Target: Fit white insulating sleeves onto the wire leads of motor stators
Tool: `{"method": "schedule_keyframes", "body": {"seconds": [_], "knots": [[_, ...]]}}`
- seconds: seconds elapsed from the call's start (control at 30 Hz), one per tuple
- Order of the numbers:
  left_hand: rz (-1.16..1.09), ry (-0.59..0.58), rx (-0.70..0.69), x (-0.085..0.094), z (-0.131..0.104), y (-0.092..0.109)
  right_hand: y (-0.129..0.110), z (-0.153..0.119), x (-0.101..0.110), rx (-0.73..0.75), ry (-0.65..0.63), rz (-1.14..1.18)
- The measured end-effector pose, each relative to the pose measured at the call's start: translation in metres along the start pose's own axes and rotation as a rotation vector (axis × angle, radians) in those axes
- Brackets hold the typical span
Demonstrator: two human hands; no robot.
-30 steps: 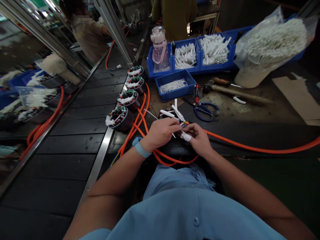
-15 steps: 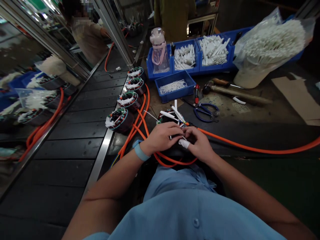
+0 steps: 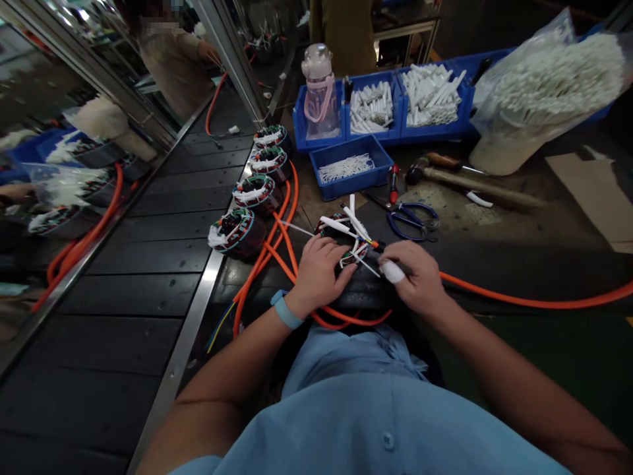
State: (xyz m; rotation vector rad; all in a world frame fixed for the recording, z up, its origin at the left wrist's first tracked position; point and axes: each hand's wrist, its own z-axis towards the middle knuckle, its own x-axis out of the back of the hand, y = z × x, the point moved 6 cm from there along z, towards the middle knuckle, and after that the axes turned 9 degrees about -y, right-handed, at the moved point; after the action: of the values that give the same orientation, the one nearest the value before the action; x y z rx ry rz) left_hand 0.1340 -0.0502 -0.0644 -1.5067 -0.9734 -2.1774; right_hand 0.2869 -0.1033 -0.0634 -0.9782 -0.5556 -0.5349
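A round wound part (image 3: 354, 256) with white sleeves and thin ties standing out of it lies on the bench in front of me. My left hand (image 3: 319, 274) rests against its left side, fingers bent and thumb apart. Close to its right side is my right hand (image 3: 413, 274), a white wrap on the thumb, its fingers closed on an orange cable (image 3: 514, 299) that runs off to the right. One thin white tie (image 3: 368, 266) sticks out between the hands.
Several similar round parts (image 3: 238, 232) line the left bench edge beside a conveyor (image 3: 133, 264). Behind are a blue tray (image 3: 351, 181) of ties, bins of white sleeves (image 3: 430, 99), a bottle (image 3: 319, 99), pliers (image 3: 413, 221) and a hammer (image 3: 475, 185). People stand farther back.
My hands have moved apart, the right one going right to the cable. More of the round part and the thin tie now shows between them.
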Motion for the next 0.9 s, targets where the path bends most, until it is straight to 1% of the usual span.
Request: {"method": "schedule_keyframes", "body": {"seconds": [0.03, 0.1, 0.13, 0.2, 0.33, 0.47, 0.63, 0.77, 0.9], "knots": [[0.004, -0.009, 0.009, -0.002, -0.001, -0.001, 0.0, 0.006, 0.002, 0.033, -0.011, -0.163], [0.004, -0.014, 0.024, -0.005, -0.001, -0.001, -0.001, 0.02, -0.001, 0.103, -0.086, -0.46], [0.001, -0.012, 0.029, -0.006, -0.001, -0.001, -0.001, 0.025, -0.005, 0.138, -0.129, -0.556], [-0.006, -0.005, 0.026, -0.007, 0.0, -0.001, -0.002, 0.032, -0.01, 0.196, -0.179, -0.644], [-0.037, 0.034, 0.035, -0.007, 0.0, -0.001, -0.004, 0.038, -0.016, 0.269, -0.183, -0.677], [-0.047, 0.033, 0.044, -0.009, 0.0, -0.002, -0.004, 0.039, -0.02, 0.375, -0.215, -0.671], [-0.041, 0.007, 0.026, -0.009, 0.0, -0.001, -0.001, 0.041, -0.018, 0.357, -0.25, -0.622], [-0.036, 0.009, 0.034, -0.008, 0.001, -0.001, -0.003, 0.04, -0.014, 0.342, -0.242, -0.659], [-0.032, 0.015, 0.047, -0.008, 0.001, 0.0, -0.007, 0.042, -0.017, 0.4, -0.22, -0.657]]}}
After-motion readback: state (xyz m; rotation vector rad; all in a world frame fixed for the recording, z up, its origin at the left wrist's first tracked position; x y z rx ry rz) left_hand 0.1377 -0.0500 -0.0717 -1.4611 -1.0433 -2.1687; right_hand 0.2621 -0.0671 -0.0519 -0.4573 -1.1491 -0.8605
